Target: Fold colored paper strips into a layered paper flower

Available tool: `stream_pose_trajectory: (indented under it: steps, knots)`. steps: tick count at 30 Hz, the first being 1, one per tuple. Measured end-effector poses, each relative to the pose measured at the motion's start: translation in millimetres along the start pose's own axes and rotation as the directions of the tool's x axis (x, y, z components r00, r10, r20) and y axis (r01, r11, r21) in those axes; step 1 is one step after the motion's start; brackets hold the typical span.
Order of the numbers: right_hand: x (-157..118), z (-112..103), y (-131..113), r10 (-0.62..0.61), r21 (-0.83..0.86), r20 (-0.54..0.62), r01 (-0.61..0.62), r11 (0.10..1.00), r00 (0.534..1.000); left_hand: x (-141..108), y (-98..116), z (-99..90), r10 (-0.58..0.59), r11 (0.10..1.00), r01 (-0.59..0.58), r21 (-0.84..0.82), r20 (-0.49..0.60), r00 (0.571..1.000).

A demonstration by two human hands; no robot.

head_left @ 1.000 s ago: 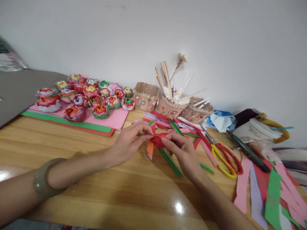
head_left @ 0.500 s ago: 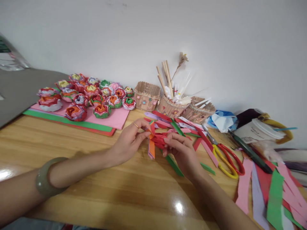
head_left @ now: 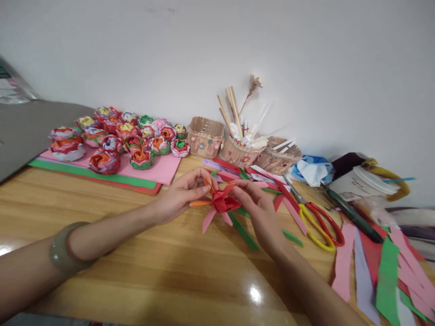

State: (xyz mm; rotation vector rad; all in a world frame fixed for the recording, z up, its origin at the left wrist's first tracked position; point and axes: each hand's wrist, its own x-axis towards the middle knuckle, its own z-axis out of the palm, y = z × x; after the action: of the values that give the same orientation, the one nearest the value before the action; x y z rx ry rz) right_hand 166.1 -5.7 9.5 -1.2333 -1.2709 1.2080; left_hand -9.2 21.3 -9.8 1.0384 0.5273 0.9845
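Above the wooden table (head_left: 146,271), both hands hold a folded paper flower (head_left: 222,200) with a red centre and orange and pink strips sticking out around it. My left hand (head_left: 185,194), with a ring on one finger, pinches it at the upper left near an orange strip. On the right side, my right hand (head_left: 256,206) has its fingers closed at the flower's edge by an orange petal. Folded strips in red, pink, green and lilac lie behind and below the hands; a green strip (head_left: 246,233) shows just under the flower.
Several finished paper flowers (head_left: 105,161) stand on stacked coloured sheets (head_left: 168,170) at the left. Decorated baskets (head_left: 205,138) line the wall, one holding sticks. Scissors (head_left: 319,224), a dark green pen-like tool (head_left: 353,215), a lidded white cup (head_left: 360,188) and cut strips (head_left: 387,276) lie right.
The flower has turned so its red centre faces me and its orange and pink strips spread outward. My right hand has shifted to its upper right edge; both hands still hold it.
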Motion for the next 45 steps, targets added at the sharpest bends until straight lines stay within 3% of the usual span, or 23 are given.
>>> stream_pose_trajectory:
  steps: [4,9,13,16,23,32,39,45]
  knots:
    - [-2,1,4,-0.018,-0.021,0.026,0.019,1.0,1.0,-1,0,2.3,-0.06,0.997,0.061,0.039,-0.021,0.998]
    - [-3,0,8,-0.122,-0.128,0.033,0.126,0.984,0.992,-1,-3,8.0,-0.031,0.96,0.06,0.273,-0.11,0.993]
    - [-5,1,6,-0.191,-0.206,0.064,0.201,0.958,0.979,-5,-2,13.3,-0.029,0.918,0.095,0.384,-0.174,0.984]
    - [-7,2,4,-0.201,-0.211,0.086,0.215,0.954,0.976,-8,-2,15.0,0.02,0.901,0.059,0.43,-0.176,0.984]
    - [-5,2,4,-0.175,-0.169,0.113,0.192,0.967,0.978,-9,-5,14.5,0.068,0.917,0.001,0.399,-0.158,0.985]
    - [-3,-2,5,-0.31,-0.282,0.131,0.335,0.899,0.942,-8,-1,15.0,0.066,0.897,-0.001,0.442,-0.13,0.989]
    - [-4,-2,5,-0.227,-0.182,0.219,0.268,0.946,0.949,-10,0,15.4,0.039,0.909,0.008,0.418,-0.103,0.994]
    - [-5,-5,5,-0.27,-0.171,0.311,0.333,0.927,0.911,-10,0,15.2,0.064,0.909,-0.033,0.415,-0.063,0.996]
